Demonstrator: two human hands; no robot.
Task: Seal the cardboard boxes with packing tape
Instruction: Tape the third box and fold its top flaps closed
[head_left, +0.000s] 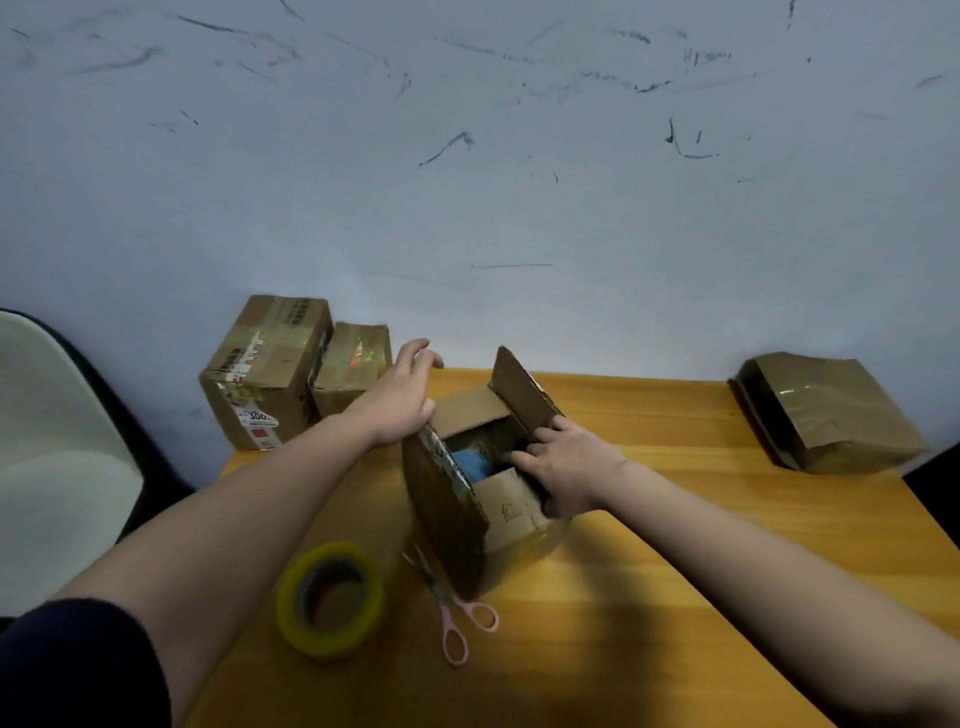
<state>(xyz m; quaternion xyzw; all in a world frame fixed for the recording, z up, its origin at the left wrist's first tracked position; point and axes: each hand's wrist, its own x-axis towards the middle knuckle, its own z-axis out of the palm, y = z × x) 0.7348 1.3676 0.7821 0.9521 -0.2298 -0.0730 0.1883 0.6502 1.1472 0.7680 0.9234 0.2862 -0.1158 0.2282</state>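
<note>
Cardboard box sitting mid-table, flaps up, looking light but floppy. Right hand curling fingers over the right flap; left hand spread loose, gripping nothing. Best grabbing flap edges, folding inward.

A makeshift packing corner: scuffed wall, wooden counter, taped boxes, tape roll

scissors blades under open box, chair cropped left
</note>
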